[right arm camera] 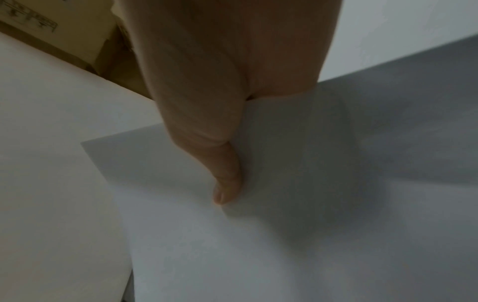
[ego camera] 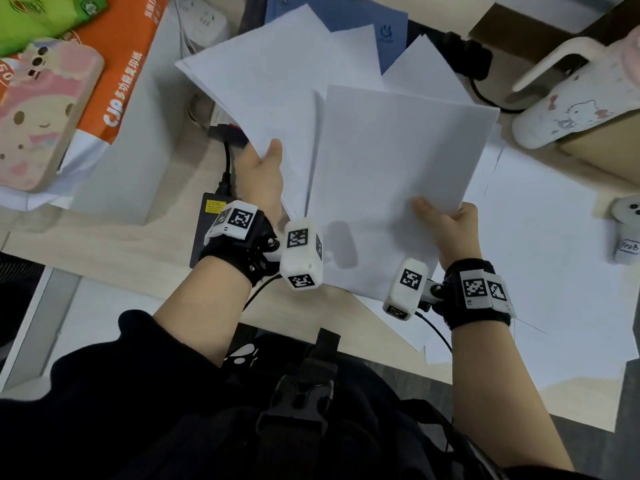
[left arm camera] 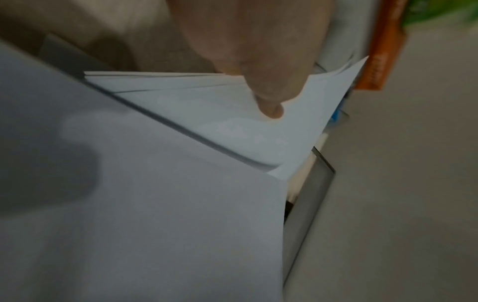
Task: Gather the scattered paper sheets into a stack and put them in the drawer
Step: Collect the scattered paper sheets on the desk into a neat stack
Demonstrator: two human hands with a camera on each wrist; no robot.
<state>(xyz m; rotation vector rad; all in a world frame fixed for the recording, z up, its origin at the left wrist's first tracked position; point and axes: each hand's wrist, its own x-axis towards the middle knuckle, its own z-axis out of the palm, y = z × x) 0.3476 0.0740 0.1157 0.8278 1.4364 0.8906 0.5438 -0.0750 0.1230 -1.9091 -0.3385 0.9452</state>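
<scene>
Gathering step under way. Left hand (ego camera: 261, 178) pinches a fanned, uneven bundle of paper sheets (ego camera: 277, 88) by its near edge, thumb on top, fingers hidden beneath. Right hand (ego camera: 450, 226) pinches a single sheet (ego camera: 398, 161) at its near corner, thumb on top; this sheet is raised and overlaps the right side of the bundle. More loose sheets (ego camera: 540, 244) lie flat on the tabletop (ego camera: 121, 251) under and to the right of the right hand (at least two, exact count unclear). In the left wrist view the thumb (left arm camera: 269, 96) presses several layered edges, not squared.

Judgement: collection is about midway. Next move likely calls for sliding the single sheet onto the bundle so the left hand can clamp both, then freeing the right hand for the flat sheets. After that, the edges need tapping square. No drawer can be made out in any view; a pale panel below the tabletop at lower left might be one, cannot tell.

Surface: light wood-grain tabletop, crowded. At left, an orange paper ream (ego camera: 117, 81) with a phone in a pink case (ego camera: 38, 123) resting on it. A black power brick (ego camera: 204, 233) and its cable sit beside the left wrist. Behind the sheets, a blue folder (ego camera: 391, 32). At right, a white cartoon-printed mug (ego camera: 575, 102) on a cardboard box. Room beyond not visible.
</scene>
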